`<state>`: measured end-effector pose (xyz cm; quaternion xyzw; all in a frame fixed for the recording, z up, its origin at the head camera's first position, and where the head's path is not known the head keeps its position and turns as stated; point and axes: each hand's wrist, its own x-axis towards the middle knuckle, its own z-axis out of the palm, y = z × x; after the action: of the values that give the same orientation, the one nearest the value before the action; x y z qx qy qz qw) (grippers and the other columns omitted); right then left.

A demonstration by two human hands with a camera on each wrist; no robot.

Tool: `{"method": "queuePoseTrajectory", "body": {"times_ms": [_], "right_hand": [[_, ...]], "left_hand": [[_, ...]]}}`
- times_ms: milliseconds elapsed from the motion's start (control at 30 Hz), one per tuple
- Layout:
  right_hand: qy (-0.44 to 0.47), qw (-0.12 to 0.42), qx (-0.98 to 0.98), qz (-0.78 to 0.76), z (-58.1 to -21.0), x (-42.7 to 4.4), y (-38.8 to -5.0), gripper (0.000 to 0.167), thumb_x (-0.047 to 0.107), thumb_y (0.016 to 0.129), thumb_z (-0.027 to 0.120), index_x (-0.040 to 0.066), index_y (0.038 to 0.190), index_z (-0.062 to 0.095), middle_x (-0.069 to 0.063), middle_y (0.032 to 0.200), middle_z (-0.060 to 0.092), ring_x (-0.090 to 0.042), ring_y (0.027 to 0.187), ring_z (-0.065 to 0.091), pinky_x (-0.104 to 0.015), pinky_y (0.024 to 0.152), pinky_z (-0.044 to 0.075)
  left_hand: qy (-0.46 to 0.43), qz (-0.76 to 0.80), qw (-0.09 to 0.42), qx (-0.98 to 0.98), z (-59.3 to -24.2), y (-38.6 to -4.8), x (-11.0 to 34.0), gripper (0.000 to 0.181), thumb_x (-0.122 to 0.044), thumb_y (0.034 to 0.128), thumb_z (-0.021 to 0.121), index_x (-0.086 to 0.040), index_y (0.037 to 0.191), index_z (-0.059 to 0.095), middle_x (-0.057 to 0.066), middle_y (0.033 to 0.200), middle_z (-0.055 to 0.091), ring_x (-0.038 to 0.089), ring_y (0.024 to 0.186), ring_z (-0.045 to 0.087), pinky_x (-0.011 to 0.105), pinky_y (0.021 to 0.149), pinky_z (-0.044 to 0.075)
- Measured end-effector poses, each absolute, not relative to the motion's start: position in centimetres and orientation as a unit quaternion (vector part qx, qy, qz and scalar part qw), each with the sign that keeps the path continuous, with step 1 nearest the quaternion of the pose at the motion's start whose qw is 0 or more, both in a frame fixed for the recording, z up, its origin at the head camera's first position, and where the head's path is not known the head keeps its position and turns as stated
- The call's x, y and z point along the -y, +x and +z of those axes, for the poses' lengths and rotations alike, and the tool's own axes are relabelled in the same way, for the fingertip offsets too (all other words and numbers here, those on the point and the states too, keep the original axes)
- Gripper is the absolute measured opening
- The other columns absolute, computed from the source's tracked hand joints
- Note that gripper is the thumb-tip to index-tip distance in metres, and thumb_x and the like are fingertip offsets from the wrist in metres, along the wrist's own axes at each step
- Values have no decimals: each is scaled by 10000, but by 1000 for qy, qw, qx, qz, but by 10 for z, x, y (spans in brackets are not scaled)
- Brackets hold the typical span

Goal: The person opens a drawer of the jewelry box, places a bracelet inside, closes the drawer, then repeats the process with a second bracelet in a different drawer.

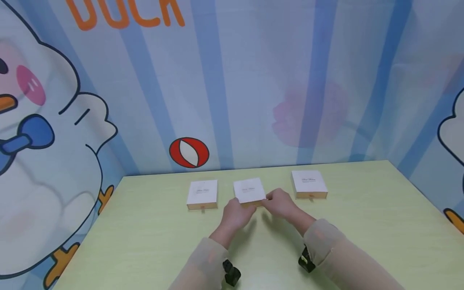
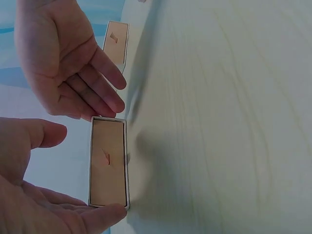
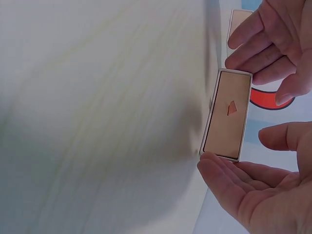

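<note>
Between my two hands is a small white box (image 1: 249,189) with printed dark lettering on its lid. Its tan front face (image 2: 107,168) carries a small pull tab, seen in both wrist views. My left hand (image 1: 236,217) touches the box's left end with extended fingers; its thumb stands off the box in the left wrist view. Against the right end rest the fingers of my right hand (image 1: 283,206), its thumb likewise apart in the right wrist view. Whether the box touches the table I cannot tell.
Similar white boxes sit on either side: a left box (image 1: 202,192) and a right box (image 1: 309,182). All are toward the back of the pale table (image 1: 152,241). A printed blue striped cloth (image 1: 246,88) stands behind the table's far edge.
</note>
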<state>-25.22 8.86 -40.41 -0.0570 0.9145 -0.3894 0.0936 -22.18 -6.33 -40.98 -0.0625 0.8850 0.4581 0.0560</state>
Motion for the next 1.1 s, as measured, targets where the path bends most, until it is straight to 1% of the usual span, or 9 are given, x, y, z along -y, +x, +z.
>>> {"method": "queuePoseTrajectory", "body": {"times_ms": [67, 200, 367, 500, 567, 667, 733, 800, 1100], "right_hand": [[-55, 94, -913, -394, -405, -87, -252, 260, 139, 869, 533, 26, 647, 608, 47, 495, 349, -89, 477, 340, -215, 465, 292], [-60, 90, -913, -394, -407, -84, -253, 239, 131, 864, 524, -28, 873, 703, 17, 559, 464, -93, 500, 386, -209, 474, 322], [-66, 88, -910, -400, -408, -81, -254, 323, 130, 874, 529, -44, 1107, 671, -69, 775, 641, -100, 547, 451, -206, 492, 367], [-71, 91, -907, -404, -409, -81, -254, 338, 129, 885, 527, -50, 1144, 650, -105, 859, 662, -109, 548, 449, -216, 495, 371], [-75, 88, -909, -400, -407, -82, -253, 346, 133, 890, 530, -49, 1162, 641, -131, 918, 677, -133, 591, 492, -244, 529, 416], [-83, 79, -916, -384, -404, -86, -252, 391, 141, 894, 529, -73, 1215, 593, -198, 1090, 669, -237, 836, 629, -350, 715, 530], [-88, 73, -921, -372, -402, -89, -252, 424, 155, 905, 526, -87, 1252, 555, -237, 1194, 625, -319, 1050, 613, -420, 883, 513], [-95, 65, -925, -363, -401, -92, -253, 446, 162, 914, 520, -106, 1270, 526, -263, 1247, 586, -368, 1167, 557, -456, 973, 465], [-104, 45, -930, -350, -396, -113, -255, 449, 181, 934, 506, -116, 1271, 518, -278, 1287, 550, -393, 1163, 555, -479, 980, 453]], "left_hand": [[-64, 455, 54, -886, -410, -223, 63, 718, -293, 846, 646, 176, 1321, 381, 338, 1333, 457, 350, 1085, 550, 475, 900, 488], [-68, 452, 49, -888, -412, -226, 64, 751, -294, 849, 643, 176, 1350, 341, 343, 1368, 421, 360, 1122, 534, 476, 936, 473], [-67, 453, 35, -888, -413, -229, 64, 785, -272, 841, 639, 187, 1373, 289, 351, 1384, 397, 372, 1132, 522, 468, 940, 469], [-70, 460, 31, -884, -415, -229, 62, 822, -259, 840, 625, 190, 1400, 223, 364, 1432, 317, 419, 1287, 406, 490, 1052, 385], [-68, 464, 25, -883, -415, -229, 61, 835, -255, 841, 624, 184, 1411, 199, 365, 1457, 267, 441, 1338, 333, 499, 1090, 338], [-55, 467, 2, -882, -417, -229, 57, 840, -235, 835, 629, 183, 1414, 187, 370, 1478, 208, 461, 1377, 245, 513, 1112, 294], [-47, 462, -15, -885, -417, -229, 53, 843, -240, 835, 630, 173, 1420, 186, 363, 1492, 177, 458, 1395, 204, 507, 1126, 273], [-40, 456, -33, -888, -418, -229, 49, 838, -252, 841, 631, 170, 1420, 197, 360, 1497, 166, 453, 1402, 188, 503, 1127, 271], [1, 436, -68, -897, -412, -224, 27, 735, -268, 895, 595, 93, 1442, 263, 245, 1538, 208, 372, 1422, 216, 488, 1121, 295]]}}
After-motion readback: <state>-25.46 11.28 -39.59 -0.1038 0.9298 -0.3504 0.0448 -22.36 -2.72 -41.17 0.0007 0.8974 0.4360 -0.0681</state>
